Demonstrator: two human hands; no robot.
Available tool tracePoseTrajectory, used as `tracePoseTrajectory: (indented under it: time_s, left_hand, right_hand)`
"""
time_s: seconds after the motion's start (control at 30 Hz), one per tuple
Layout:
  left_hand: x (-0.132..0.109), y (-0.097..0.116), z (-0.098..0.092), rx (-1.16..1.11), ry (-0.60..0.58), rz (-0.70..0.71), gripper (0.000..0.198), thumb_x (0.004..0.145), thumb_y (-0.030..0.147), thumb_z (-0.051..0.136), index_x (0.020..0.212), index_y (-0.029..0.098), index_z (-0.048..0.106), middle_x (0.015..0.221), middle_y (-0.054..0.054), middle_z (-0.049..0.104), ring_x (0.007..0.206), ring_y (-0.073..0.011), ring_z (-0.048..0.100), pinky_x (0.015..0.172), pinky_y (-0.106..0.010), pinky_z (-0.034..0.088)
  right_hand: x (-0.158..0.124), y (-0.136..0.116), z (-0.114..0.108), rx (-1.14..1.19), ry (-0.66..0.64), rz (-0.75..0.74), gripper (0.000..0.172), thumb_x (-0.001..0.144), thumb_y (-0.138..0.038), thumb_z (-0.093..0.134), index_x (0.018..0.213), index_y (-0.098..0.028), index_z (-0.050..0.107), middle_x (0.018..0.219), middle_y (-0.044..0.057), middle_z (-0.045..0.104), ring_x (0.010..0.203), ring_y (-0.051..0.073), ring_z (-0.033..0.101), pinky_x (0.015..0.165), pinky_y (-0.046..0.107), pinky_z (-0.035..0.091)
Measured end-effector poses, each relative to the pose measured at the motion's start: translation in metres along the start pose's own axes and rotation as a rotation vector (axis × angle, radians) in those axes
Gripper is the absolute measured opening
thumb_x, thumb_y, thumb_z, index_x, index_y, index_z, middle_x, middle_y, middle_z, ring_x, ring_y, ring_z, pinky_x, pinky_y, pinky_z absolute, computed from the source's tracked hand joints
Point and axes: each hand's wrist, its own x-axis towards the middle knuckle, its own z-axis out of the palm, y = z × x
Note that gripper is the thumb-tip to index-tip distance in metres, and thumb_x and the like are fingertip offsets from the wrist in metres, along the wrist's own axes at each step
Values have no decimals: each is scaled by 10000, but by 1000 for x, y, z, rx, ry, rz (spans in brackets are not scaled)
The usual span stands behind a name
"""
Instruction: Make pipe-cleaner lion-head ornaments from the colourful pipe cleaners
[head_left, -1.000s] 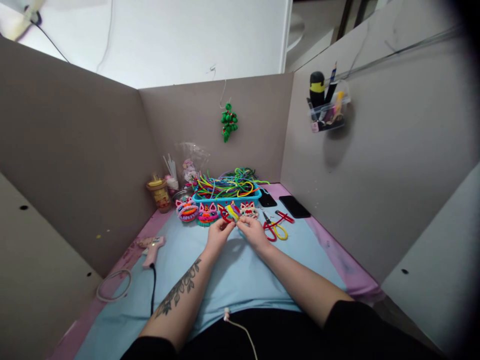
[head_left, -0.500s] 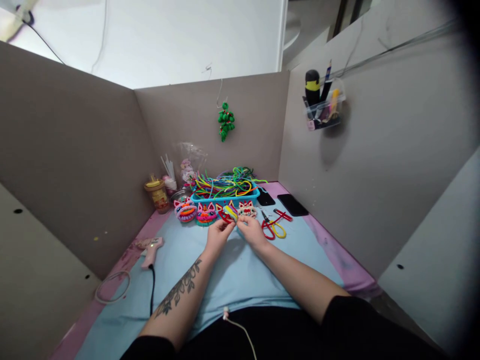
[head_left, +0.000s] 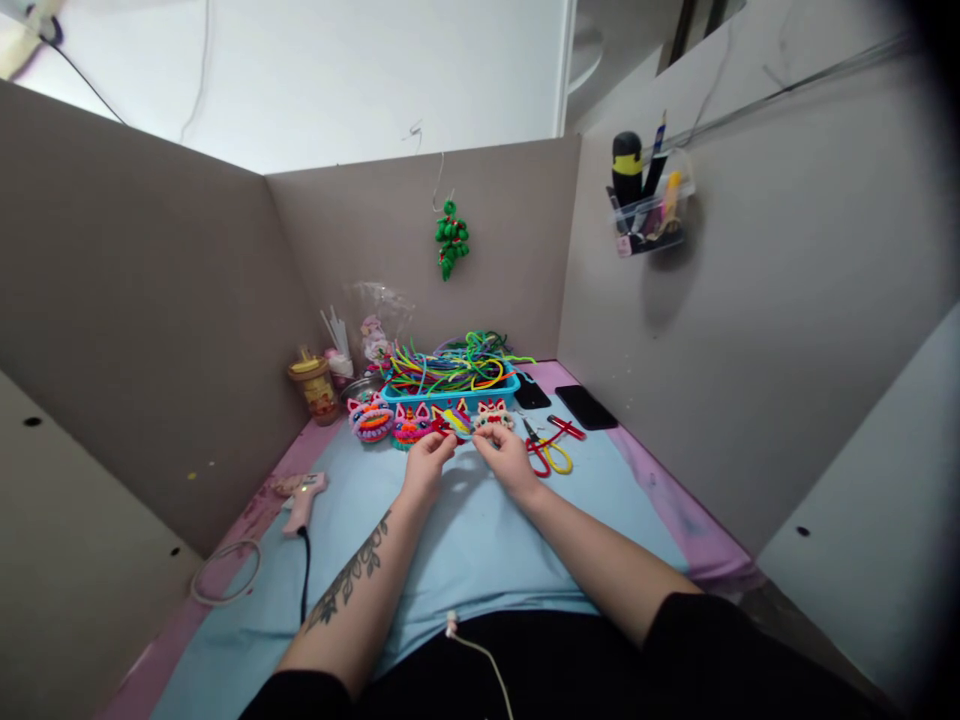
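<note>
My left hand (head_left: 428,460) is closed in a pinch at the left end of a small yellow, blue and purple piece of pipe cleaners (head_left: 458,421). My right hand (head_left: 504,458) pinches at the right side of the same piece. The piece is raised above the blue cloth (head_left: 480,530), and its fine detail is too small to make out. Behind the hands stand several fuzzy animal heads: a pink and orange one (head_left: 370,420), a pink and teal one (head_left: 412,425), a red one partly hidden by the piece, and a white and red one (head_left: 493,414).
A blue basket (head_left: 450,397) of colourful pipe cleaners sits at the back. Scissors (head_left: 556,458), red-handled cutters (head_left: 567,428) and a black phone (head_left: 586,408) lie to the right. At left are a pink glue gun (head_left: 302,503) and a lidded cup (head_left: 315,389).
My left hand has moved a little left and away from my right hand, opening a gap between them. The colourful piece now lies flatter between the fingers.
</note>
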Motion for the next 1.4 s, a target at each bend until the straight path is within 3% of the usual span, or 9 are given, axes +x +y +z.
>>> tracePoseTrajectory:
  time_s: [0.23,0.53,0.7,0.9,1.1,1.27,1.4]
  left_hand:
    - [-3,1,0,-209,-53,-210,311,574,351,791,689,140,594,707,-21,647,679,-129,609,715,-276,476]
    - [-4,7,4,-296,-60,-273,299,608,296,785,695,152,538,714,-23,660,663,-138,642,656,-254,499]
    - [-6,8,5,-292,-58,-256,349,563,327,808,681,150,531,688,-17,650,633,-124,627,651,-251,497]
    - [-6,1,4,-225,-60,-196,353,552,354,805,678,139,554,654,-3,624,623,-112,603,709,-285,496]
    - [-9,0,10,-215,-55,-169,350,517,341,817,646,125,573,618,-3,609,607,-107,582,696,-279,491]
    - [-10,-1,12,-213,-38,-148,344,519,337,812,641,124,572,618,1,605,610,-101,574,701,-283,494]
    - [-11,-2,14,-216,-19,-123,329,532,329,805,643,125,572,634,2,604,621,-98,571,721,-286,495]
  right_hand:
    - [-2,-1,-1,-50,31,-21,119,722,-312,564,726,-196,588,624,-15,556,607,142,490,623,265,414]
    - [-2,0,3,-37,25,-11,124,714,-312,559,701,-190,551,590,-32,507,576,123,464,576,238,392]
    - [-3,2,3,-63,12,-26,115,741,-303,531,707,-193,546,599,-28,522,585,126,485,587,241,405]
    - [-6,-4,0,-263,-4,-244,117,785,-263,508,853,-197,578,830,39,595,771,170,550,684,271,434]
    - [-7,-7,-1,-506,5,-356,182,838,-266,479,949,-198,607,933,77,619,876,199,568,768,292,431]
    - [-7,-6,0,-588,22,-419,175,849,-257,465,842,-206,633,857,70,633,860,200,566,770,294,416]
    - [-8,-4,2,-549,45,-335,159,817,-254,499,725,-208,619,762,47,633,763,180,572,707,279,407]
